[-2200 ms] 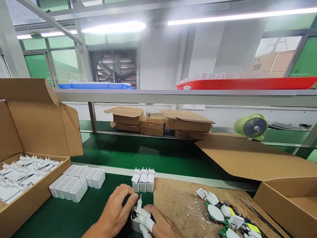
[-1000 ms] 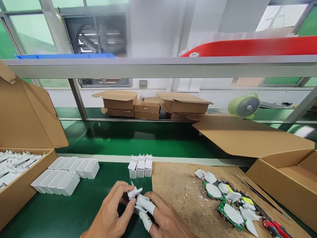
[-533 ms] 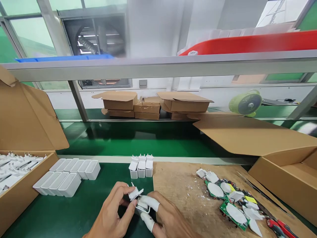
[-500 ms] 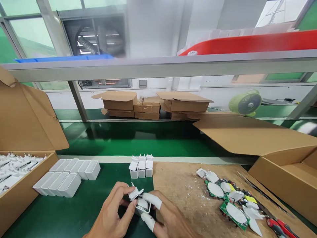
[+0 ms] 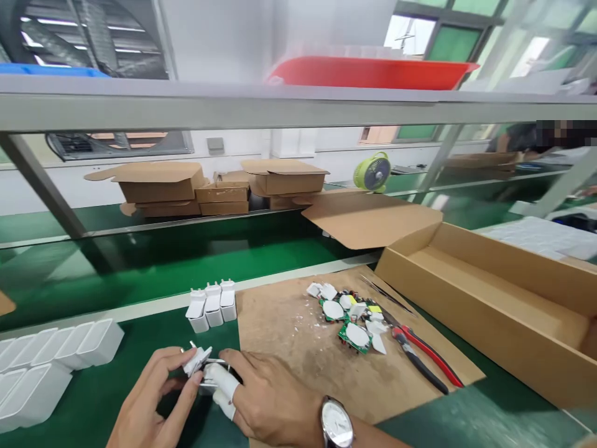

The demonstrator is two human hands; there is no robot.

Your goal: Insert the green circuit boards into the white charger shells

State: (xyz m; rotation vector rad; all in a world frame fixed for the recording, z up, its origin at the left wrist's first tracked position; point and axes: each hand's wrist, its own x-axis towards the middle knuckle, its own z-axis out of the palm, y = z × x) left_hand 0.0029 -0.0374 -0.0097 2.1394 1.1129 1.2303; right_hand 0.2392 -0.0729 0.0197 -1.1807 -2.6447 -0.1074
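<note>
My left hand (image 5: 161, 392) pinches a small white plug piece (image 5: 196, 361) between thumb and fingers. Right against it, my right hand (image 5: 261, 389), with white covers on its fingertips, grips a white charger housing (image 5: 206, 389); the fingers hide most of it. Beyond my hands, three white chargers with plug pins (image 5: 213, 306) stand in a row. On the left, rows of white housings (image 5: 37, 395) rest on the green table. To the right, green circuit boards (image 5: 357, 336) with white pads lie in a loose pile on the brown board (image 5: 298, 348).
Red-and-black pliers (image 5: 422, 358) and tweezers (image 5: 385, 292) lie by the circuit boards. A long open cardboard box (image 5: 489, 298) stands on the right. Smaller boxes (image 5: 158, 186) and a green fan (image 5: 372, 172) are behind. A metal shelf (image 5: 280, 112) holding a red tray (image 5: 373, 73) crosses above.
The view has swung to the right, bringing more of the long box and a person at the far right into sight. Both hands still hold the plug piece and housing close together.
</note>
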